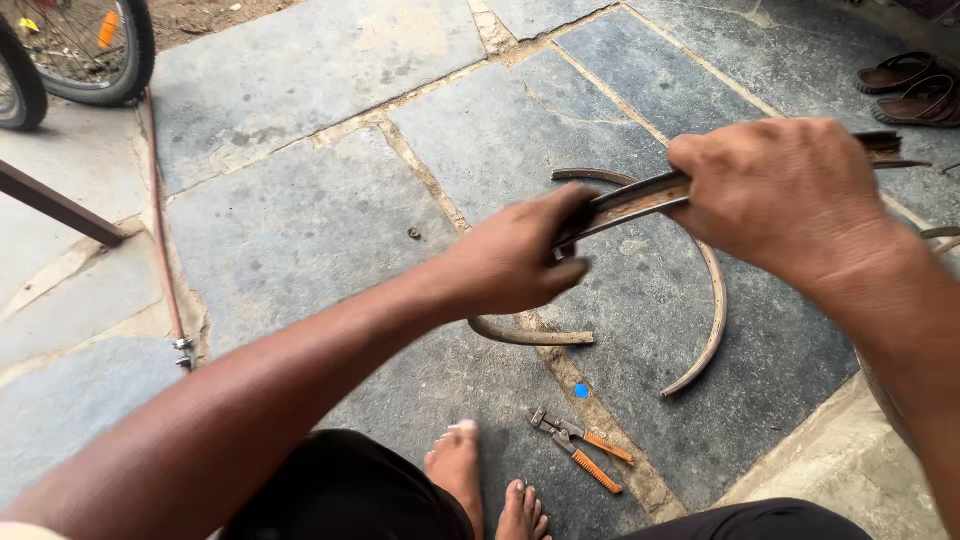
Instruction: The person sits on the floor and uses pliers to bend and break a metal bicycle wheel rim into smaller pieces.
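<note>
Two hands working one curved metal rim strip (640,200), held up over the stone slab floor (300,230). Left hand (520,260) is pinching the strip's near-left end, fingers closed around it; right hand (785,195) is gripping it further right in a closed fist. Two more curved rim pieces lying on the slabs below: a long arc (712,300) and a short one (530,335). One orange-handled pliers (582,450) resting near two bare feet (485,480). Two sandals (915,88) sitting far right, two bicycle wheels (70,50) far left.
</note>
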